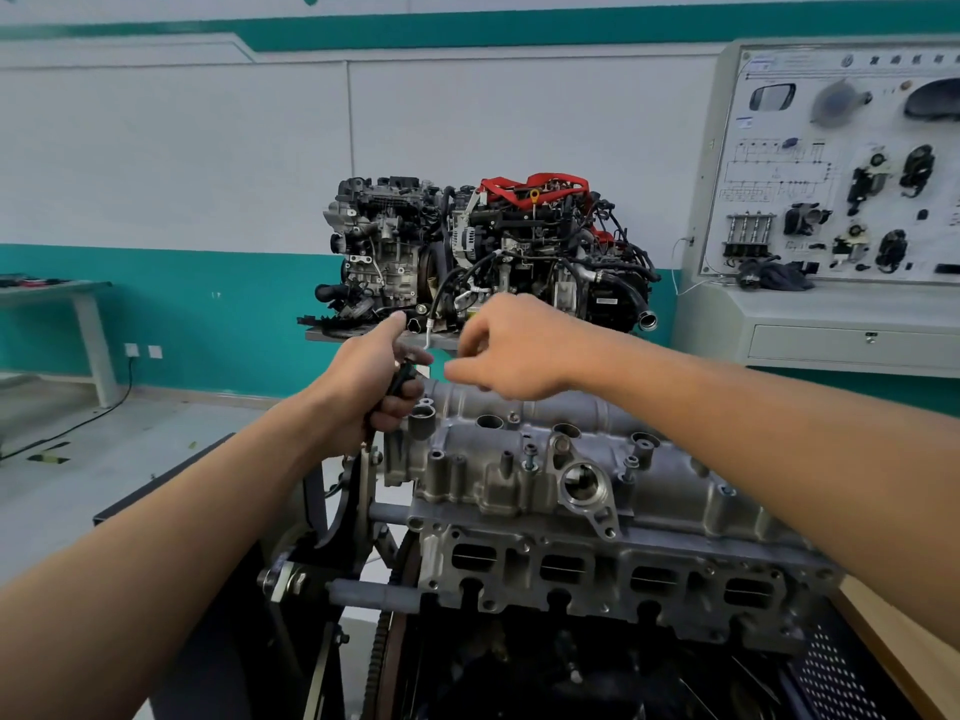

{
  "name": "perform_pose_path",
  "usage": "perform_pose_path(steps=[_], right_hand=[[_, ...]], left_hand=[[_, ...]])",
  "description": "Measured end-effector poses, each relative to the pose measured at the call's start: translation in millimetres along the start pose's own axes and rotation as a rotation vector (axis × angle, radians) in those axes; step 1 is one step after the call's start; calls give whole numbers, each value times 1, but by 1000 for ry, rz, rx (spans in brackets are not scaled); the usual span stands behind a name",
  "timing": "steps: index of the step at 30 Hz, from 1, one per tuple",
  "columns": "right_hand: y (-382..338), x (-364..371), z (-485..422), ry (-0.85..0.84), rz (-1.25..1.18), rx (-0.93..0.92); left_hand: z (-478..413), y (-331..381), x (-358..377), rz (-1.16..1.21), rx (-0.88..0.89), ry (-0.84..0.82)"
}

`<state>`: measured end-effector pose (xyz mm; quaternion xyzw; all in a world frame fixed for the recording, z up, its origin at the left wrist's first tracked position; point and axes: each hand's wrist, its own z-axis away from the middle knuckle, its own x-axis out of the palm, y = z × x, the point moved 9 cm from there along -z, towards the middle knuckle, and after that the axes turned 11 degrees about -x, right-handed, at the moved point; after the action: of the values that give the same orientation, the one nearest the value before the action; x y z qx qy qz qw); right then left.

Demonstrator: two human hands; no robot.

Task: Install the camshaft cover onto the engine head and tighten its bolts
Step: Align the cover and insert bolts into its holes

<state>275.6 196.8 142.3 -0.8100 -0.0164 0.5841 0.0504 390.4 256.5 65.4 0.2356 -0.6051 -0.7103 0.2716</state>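
Near centre: camshaft cover (519, 475) already seated on the engine head (571, 569). At its far left end, left hand (374, 376) clamped on a black tool handle (401, 379), fingers wrapped tight around it. Just to the right, right hand (511, 350) hovering over the cover's far edge, fingers loosely curled; impossible to tell whether pinching anything. Along the near side, bolts (529, 456) standing proud, seemingly not run down. Placement apparently done; tightening apparently begun, most of it left.

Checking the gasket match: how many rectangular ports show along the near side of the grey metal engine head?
4 rectangular ports in one row on the grey metal engine head: leftmost, centre-left, centre-right, rightmost. None looks hidden.
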Motion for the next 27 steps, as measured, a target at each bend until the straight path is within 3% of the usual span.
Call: perform_pose_path(steps=[3,7,10,20,27], right_hand=[[-12,4,-7,49,-213,-24],[-12,4,-13,148,-296,-36],[-15,1,-17,204,-296,-56],[-27,16,-32,70,-157,-104],[3,-26,-18,319,-332,-51]], left_hand=[[2,0,15,61,-22,-184],[6,2,20,79,19,-249],[8,-2,22,52,22,-234],[7,-12,-1,113,34,-3],[-6,-22,-21,104,12,78]])
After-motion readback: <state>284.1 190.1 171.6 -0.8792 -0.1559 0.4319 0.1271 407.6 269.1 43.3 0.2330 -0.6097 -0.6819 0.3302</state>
